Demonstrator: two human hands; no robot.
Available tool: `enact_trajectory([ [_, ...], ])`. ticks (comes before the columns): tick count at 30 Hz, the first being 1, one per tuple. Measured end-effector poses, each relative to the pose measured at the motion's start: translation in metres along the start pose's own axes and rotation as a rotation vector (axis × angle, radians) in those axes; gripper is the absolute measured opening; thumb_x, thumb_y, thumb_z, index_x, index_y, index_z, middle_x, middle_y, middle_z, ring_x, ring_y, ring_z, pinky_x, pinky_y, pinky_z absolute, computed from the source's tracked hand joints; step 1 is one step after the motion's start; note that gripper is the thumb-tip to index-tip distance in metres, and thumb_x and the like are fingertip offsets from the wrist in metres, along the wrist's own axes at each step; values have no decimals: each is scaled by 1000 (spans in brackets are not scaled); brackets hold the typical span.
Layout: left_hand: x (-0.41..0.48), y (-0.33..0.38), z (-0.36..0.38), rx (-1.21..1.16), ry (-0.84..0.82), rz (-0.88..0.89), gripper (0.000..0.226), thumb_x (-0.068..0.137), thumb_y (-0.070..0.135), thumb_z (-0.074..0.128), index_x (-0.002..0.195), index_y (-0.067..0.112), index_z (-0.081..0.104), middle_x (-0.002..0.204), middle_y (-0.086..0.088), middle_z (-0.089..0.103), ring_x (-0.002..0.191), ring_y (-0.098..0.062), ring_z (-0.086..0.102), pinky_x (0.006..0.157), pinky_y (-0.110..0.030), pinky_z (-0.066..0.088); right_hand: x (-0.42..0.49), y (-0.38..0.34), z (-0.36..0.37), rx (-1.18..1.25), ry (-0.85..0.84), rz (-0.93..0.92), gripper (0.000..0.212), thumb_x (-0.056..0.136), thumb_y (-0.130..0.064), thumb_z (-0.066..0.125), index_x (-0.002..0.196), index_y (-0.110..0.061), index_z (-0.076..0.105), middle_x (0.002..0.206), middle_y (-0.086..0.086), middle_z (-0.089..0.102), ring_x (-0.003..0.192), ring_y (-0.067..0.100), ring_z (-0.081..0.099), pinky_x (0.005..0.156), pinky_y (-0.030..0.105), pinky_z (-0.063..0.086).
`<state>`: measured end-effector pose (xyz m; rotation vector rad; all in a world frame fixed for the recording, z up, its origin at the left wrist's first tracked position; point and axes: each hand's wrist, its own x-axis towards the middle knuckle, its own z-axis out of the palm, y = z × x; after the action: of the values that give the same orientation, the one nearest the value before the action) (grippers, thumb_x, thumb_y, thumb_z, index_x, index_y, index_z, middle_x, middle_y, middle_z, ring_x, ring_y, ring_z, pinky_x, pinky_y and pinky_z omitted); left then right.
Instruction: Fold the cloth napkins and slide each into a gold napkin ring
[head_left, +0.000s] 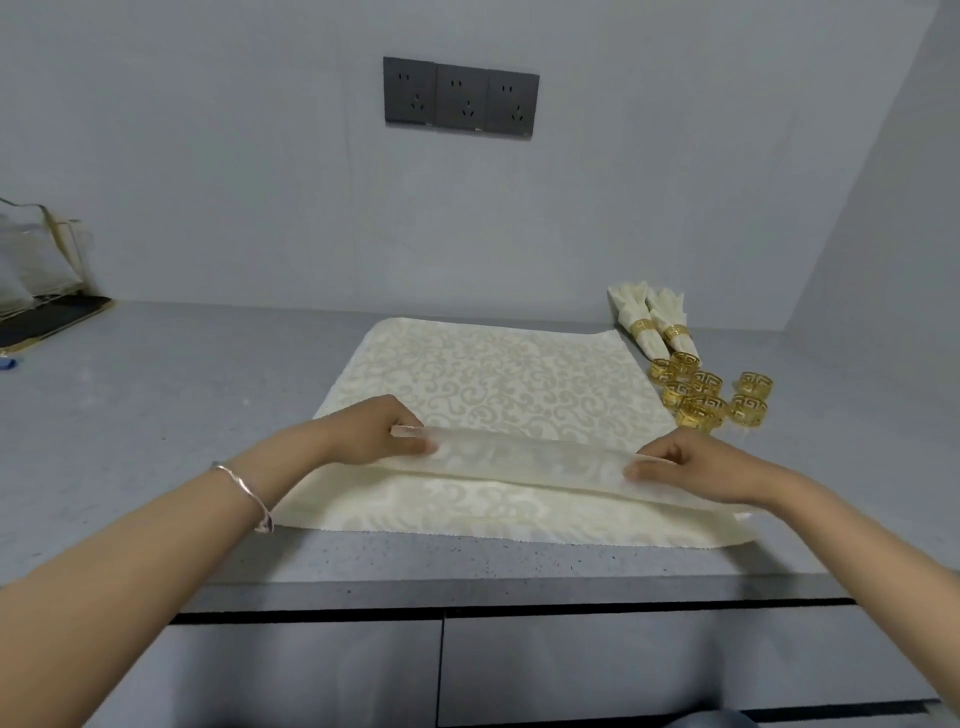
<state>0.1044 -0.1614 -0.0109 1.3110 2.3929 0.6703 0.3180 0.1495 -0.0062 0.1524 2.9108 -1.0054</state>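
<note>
A cream patterned napkin (498, 384) is spread flat on the grey tabletop (156, 415), with its near edge close to the tabletop's near edge. A narrow fold (519, 460) is raised across the near part of the napkin, running left to right. The left end of the fold is pinched by the left hand (374, 431), whose fingers are curled over the cloth; a bracelet (244, 488) is worn on that wrist. The right end is pinched likewise between thumb and curled fingers of the right hand (691, 462). A cluster of loose gold rings (706, 383) stands just beside the napkin's right edge, beyond the right hand. Two ringed napkins (631, 304) lie side by side at the far right, near the wall. Three dark sockets (461, 98) are set in the wall above.
</note>
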Motion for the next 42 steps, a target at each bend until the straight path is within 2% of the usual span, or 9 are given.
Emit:
enact_trajectory([
  [3,-2,17,-16,16,-249,-138,54,85,53,62,53,23,31,51,5,41,48,-15,36,62,-22,21,-2,-6,-22,-6,-226,89,51,88,-42,62,54,-19,31,53,-3,24,48,11,20,50,14,23],
  [4,-3,24,-22,57,-354,-202,41,85,54,61,55,27,63,57,7,57,55,-12,52,66,-25,43,-2,-6,-28,5,-314,125,50,85,-45,64,52,-22,35,52,-4,28,47,11,23,51,14,25],
  [5,-2,31,-29,64,-472,-242,20,86,53,61,89,33,66,67,9,65,66,-9,60,91,-35,45,-1,-7,-35,29,-391,162,46,84,-46,65,51,-24,42,52,-7,35,47,10,29,52,14,28],
  [9,11,27,-51,17,-602,-321,22,81,54,67,90,34,67,95,17,69,95,-4,63,89,-20,49,10,-5,-54,128,-532,163,18,86,-34,67,72,-25,74,77,-8,71,71,6,64,71,20,47],
  [17,77,-48,-58,31,-2,-190,50,89,33,64,52,20,34,46,10,30,45,-8,29,53,-21,27,100,30,-58,-15,-22,135,50,92,-41,57,62,-13,29,59,0,26,53,14,28,53,21,23],
  [20,105,-75,-52,75,149,-208,21,88,31,66,70,22,71,69,11,66,65,-8,60,68,-27,49,138,52,-55,-88,60,101,47,91,-32,61,55,-15,35,52,-7,30,50,8,31,55,25,24],
  [24,142,-90,-43,142,352,-292,13,88,32,64,84,25,74,93,14,69,94,-8,62,80,-27,49,177,72,-53,-122,235,183,32,86,-27,68,55,-25,58,57,-12,53,58,6,50,57,21,34],
  [29,179,-98,-34,184,468,-353,13,89,25,59,89,19,70,96,12,60,99,-12,58,71,-24,36,210,84,-50,-139,334,251,21,88,-27,66,68,-23,62,82,-9,64,88,10,58,73,24,41],
  [42,211,-112,-31,227,557,-379,9,88,23,59,86,19,67,93,9,66,91,-14,60,67,-26,36,240,98,-48,-216,409,293,12,87,-28,65,80,-20,65,93,-6,62,92,12,55,75,27,41],
])
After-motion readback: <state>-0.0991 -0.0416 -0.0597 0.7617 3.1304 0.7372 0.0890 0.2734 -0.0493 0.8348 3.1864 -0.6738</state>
